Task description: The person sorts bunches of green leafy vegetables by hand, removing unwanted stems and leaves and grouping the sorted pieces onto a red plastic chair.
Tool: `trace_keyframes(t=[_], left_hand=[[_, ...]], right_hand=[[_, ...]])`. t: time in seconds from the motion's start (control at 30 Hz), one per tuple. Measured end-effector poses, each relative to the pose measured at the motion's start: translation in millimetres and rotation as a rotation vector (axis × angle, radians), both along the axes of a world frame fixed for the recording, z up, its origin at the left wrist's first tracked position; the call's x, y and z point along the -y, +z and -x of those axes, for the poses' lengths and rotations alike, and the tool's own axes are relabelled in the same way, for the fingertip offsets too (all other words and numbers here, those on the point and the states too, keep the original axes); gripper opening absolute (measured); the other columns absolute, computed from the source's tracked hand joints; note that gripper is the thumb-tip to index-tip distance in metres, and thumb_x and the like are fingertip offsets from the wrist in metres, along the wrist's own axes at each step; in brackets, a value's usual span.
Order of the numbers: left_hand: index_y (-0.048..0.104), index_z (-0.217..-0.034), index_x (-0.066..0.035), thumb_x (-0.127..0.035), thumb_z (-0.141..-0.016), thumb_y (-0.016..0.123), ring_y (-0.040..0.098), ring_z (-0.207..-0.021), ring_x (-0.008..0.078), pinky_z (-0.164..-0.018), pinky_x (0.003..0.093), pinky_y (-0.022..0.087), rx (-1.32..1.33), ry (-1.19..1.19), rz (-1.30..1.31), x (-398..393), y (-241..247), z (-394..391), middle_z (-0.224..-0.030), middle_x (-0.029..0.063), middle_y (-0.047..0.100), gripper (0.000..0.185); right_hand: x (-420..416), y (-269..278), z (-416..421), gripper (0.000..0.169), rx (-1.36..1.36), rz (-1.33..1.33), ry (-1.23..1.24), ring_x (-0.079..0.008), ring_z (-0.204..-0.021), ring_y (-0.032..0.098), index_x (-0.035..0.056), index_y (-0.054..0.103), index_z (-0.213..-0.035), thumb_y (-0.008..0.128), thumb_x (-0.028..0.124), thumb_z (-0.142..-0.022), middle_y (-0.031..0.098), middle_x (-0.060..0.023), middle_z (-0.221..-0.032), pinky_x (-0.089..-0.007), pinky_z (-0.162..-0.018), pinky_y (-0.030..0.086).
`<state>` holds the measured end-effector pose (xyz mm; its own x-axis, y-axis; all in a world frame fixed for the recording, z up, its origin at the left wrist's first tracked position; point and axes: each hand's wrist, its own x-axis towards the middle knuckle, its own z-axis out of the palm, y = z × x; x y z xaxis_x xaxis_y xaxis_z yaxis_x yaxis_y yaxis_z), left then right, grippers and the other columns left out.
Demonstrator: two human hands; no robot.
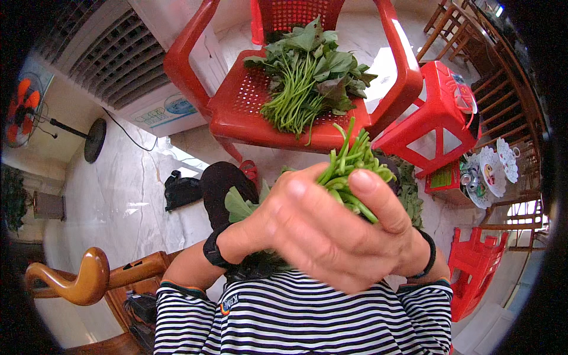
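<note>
Both hands are clasped together around a bunch of green leafy-vegetable stems (348, 177), close in front of my chest. My left hand (306, 217), with a black watch on its wrist, lies across the bunch, its fingers overlapping the other hand. The thumb of my right hand (386, 204) presses against the stems from the right; its other fingers are largely hidden. Cut stem ends point up and away from me. Green leaves (239, 206) show below my left hand. Ahead, a second bunch of leafy stems (306, 80) lies on the seat of a red plastic armchair (235, 111).
A red plastic stool (437, 106) stands to the right of the chair. Beyond it are patterned plates (490, 171) and a wooden railing-like bench (501, 104). More leaves (408, 191) lie beside my right leg. On the left are a floor fan (93, 140) and a wooden armrest (88, 277).
</note>
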<state>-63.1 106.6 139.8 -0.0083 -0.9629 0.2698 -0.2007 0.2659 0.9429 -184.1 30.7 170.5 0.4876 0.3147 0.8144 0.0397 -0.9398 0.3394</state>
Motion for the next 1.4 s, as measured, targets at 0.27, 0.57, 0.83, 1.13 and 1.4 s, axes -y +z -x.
trace_keyframes(t=[0.27, 0.57, 0.83, 1.13, 1.4], left_hand=[[0.052, -0.109, -0.001, -0.006, -0.066, 0.067, 0.059, -0.080, 0.0197, -0.073, 0.0305, 0.047, -0.059, -0.041, -0.094, -7, -10, 7, -0.090, 0.0124, 0.060, 0.046], [0.055, -0.101, 0.000, -0.005, -0.069, 0.068, 0.055, -0.085, 0.0101, -0.075, 0.0276, 0.046, -0.310, -0.114, -0.180, -11, -8, 10, -0.091, 0.0058, 0.061, 0.035], [0.057, -0.100, 0.000, -0.010, -0.069, 0.069, 0.057, -0.080, 0.0098, -0.074, 0.0278, 0.046, 0.032, -0.312, -0.254, -9, -3, -6, -0.089, 0.0085, 0.064, 0.035], [0.055, -0.105, 0.000, -0.014, -0.071, 0.071, 0.058, -0.082, 0.0125, -0.074, 0.0286, 0.047, -0.213, -0.327, -0.278, -12, -11, 2, -0.091, 0.0070, 0.062, 0.040], [0.053, -0.113, 0.000, -0.013, -0.068, 0.073, 0.057, -0.085, 0.0114, -0.077, 0.0291, 0.047, -0.238, -0.283, -0.456, -14, -8, -7, -0.098, 0.0081, 0.063, 0.051]], right_hand=[[16, 4, 20, 0.030, -0.228, -0.362, 0.074, -0.0239, -0.086, 0.055, 0.0091, 0.064, -0.086, 0.064, 0.018, -0.057, 0.058, -0.0031, -0.090, -0.0463, -0.084, 0.045], [26, 10, 18, 0.039, -0.344, -0.716, 0.468, -0.0303, -0.095, 0.053, 0.0096, 0.061, -0.100, 0.062, 0.039, -0.075, 0.057, -0.0133, -0.100, -0.0430, -0.081, 0.046], [46, 4, 34, 0.092, -0.259, -1.235, 0.463, -0.0326, -0.120, 0.043, -0.0046, 0.038, -0.128, 0.042, 0.071, -0.076, 0.045, -0.0228, -0.126, -0.0425, -0.102, 0.030], [42, -1, 34, 0.039, -0.554, -1.036, 0.499, -0.0332, -0.102, 0.055, -0.0039, 0.055, -0.111, 0.049, 0.028, -0.089, 0.055, -0.0200, -0.111, -0.0395, -0.089, 0.043], [35, -9, 39, 0.053, -0.190, -1.311, 0.393, -0.0260, -0.101, 0.055, -0.0044, 0.054, -0.113, 0.047, 0.042, -0.090, 0.057, -0.0167, -0.109, -0.0359, -0.089, 0.041]])
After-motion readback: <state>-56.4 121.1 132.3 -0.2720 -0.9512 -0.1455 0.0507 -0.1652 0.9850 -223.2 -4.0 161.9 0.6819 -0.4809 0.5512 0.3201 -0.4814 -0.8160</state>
